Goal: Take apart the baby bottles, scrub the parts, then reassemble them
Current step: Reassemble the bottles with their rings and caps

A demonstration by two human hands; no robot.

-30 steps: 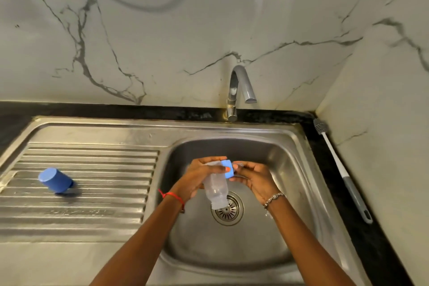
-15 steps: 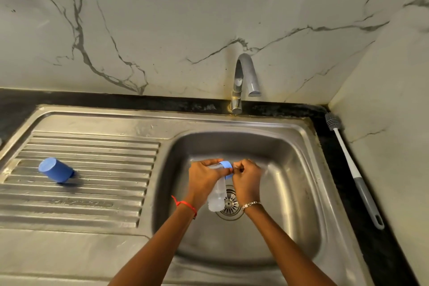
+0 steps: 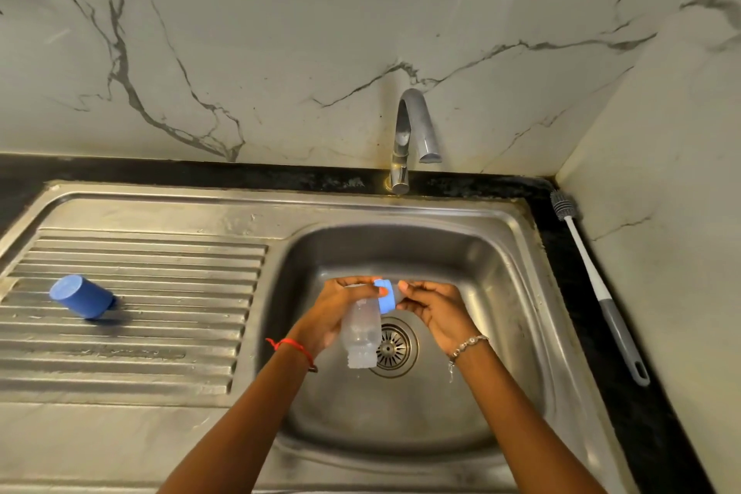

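Note:
Over the steel sink basin (image 3: 497, 293) my left hand (image 3: 333, 313) grips a clear baby bottle (image 3: 361, 333), whose base points down toward the drain. A light blue collar ring (image 3: 384, 295) sits on the bottle's neck. My right hand (image 3: 435, 311) pinches the clear teat (image 3: 398, 293) that sticks out of the ring on its right side. A dark blue bottle cap (image 3: 82, 296) lies on its side on the ribbed drainboard at the left.
A curved tap (image 3: 409, 132) stands behind the basin, with no water running. A bottle brush (image 3: 593, 285) with a white and grey handle lies on the black counter along the right wall. The drain strainer (image 3: 395, 347) sits below the bottle.
My hands and the bottle stayed over the drain. My right wrist turned, and its fingers now pinch the teat at the ring. The camera view shifted slightly.

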